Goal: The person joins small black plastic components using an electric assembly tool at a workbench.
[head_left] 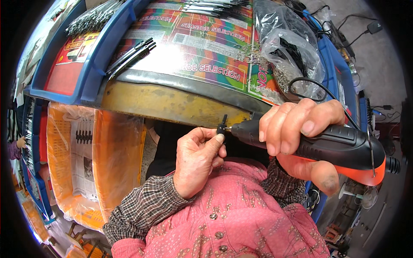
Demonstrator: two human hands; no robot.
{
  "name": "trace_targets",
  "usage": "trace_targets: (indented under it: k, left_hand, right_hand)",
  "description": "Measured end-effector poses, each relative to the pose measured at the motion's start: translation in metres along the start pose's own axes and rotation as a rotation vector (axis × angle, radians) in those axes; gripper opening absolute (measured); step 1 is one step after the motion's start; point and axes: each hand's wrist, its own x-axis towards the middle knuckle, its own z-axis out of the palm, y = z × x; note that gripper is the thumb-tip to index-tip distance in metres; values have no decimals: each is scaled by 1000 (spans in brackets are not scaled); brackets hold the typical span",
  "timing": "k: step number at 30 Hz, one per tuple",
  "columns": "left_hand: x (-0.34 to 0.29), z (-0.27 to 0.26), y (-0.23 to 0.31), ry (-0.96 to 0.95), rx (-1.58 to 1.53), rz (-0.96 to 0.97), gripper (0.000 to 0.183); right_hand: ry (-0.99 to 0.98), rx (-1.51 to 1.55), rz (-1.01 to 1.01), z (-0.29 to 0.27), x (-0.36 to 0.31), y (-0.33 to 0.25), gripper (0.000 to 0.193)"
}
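A small black part with a thin stem (221, 128) is pinched between the thumb and fingers of my left hand (197, 157), in front of the table's near edge. My right hand (299, 131) is wrapped round a black and orange electric screwdriver (335, 144), held level with its tip pointing left. The tip meets the side of the black part, or nearly so; I cannot tell if it touches. A cable (373, 155) hangs down across the screwdriver's rear end. Most of the part's lower end is hidden by my left fingers.
Slim black and silver pieces (131, 58) lie on the table's left, several more (211, 7) at the back. Small screws (254, 58) are scattered near a clear plastic bag (297, 47). A blue bin (84, 86) and an orange crate (118, 159) stand left.
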Motion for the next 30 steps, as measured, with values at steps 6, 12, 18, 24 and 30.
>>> trace_targets:
  k: [6,12,18,24,30]
  left_hand:
    - [-2,-3,2,-35,30,-20,9]
    - [-1,0,0,12,23,13,11]
    - [-1,-2,-1,-11,43,15,9]
    - [-2,1,-1,16,-14,-13,11]
    - [-1,2,-3,26,-30,-16,11]
  right_hand:
    - [3,-8,12,3,-1,-2,58]
    - [-8,-17,18,4,1,-1,60]
    - [-10,-16,51,5,3,-1,59]
    - [-10,-13,164,7,13,-2,47]
    - [-30,7,179,5,15,-1,47]
